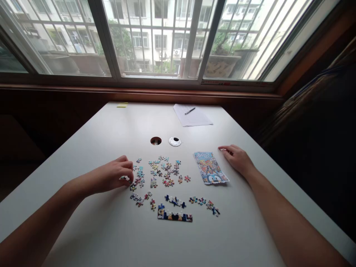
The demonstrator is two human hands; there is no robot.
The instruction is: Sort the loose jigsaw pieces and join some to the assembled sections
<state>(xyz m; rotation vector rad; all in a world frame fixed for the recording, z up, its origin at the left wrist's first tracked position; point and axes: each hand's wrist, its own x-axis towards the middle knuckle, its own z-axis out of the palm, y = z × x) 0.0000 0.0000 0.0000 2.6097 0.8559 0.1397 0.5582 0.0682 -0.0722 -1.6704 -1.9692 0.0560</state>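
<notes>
Pinching a small colourful cardboard jigsaw piece [123,178] in the narrow grip of the left hand [115,176], at 9 o'clock of the scattered loose jigsaw pieces [162,172] on the white counter [111,230]. Resting the right hand [236,158] palm-down, grip wide and bare, at 3 o'clock of the glossy printed cartoon sheet [211,167]. At 6 o'clock of the scatter, a joined dark-blue puzzle strip [174,216].

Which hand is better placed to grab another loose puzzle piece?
Probably the left hand: it touches the edge of the scattered puzzle pieces. The right hand rests beyond the picture sheet, away from them.
</notes>
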